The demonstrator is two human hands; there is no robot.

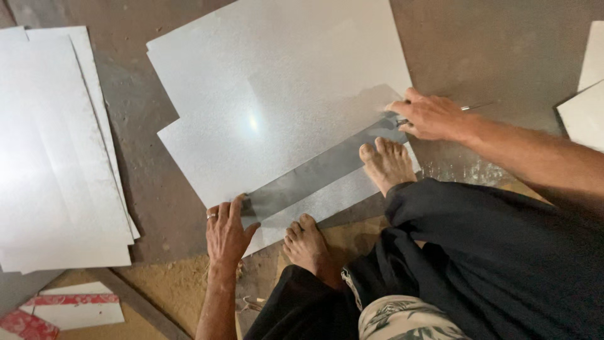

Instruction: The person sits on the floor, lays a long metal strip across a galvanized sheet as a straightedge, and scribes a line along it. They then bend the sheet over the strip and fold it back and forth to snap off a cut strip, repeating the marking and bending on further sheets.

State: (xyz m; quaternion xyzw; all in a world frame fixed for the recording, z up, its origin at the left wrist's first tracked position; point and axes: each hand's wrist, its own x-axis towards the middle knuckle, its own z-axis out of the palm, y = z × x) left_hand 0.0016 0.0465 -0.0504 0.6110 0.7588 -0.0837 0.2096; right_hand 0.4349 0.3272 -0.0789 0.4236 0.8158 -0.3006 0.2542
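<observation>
Sheet metal (277, 107) lies on the floor (503, 44) at twelve o'clock, both bare feet pinning a straightedge (314, 173); left hand (228, 234) presses its seven o'clock end flat; right hand (431, 116) grips a scriber (475, 107) at two o'clock.

Head view, steeply down, close above floor (157, 189)

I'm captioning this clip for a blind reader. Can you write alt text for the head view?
A crouching person presses a long metal straightedge across a galvanised metal sheet on the floor, left hand at one end, right hand with a thin tool at the other. Both bare feet rest on the sheet's near edge; more sheets lie stacked to the left.
</observation>
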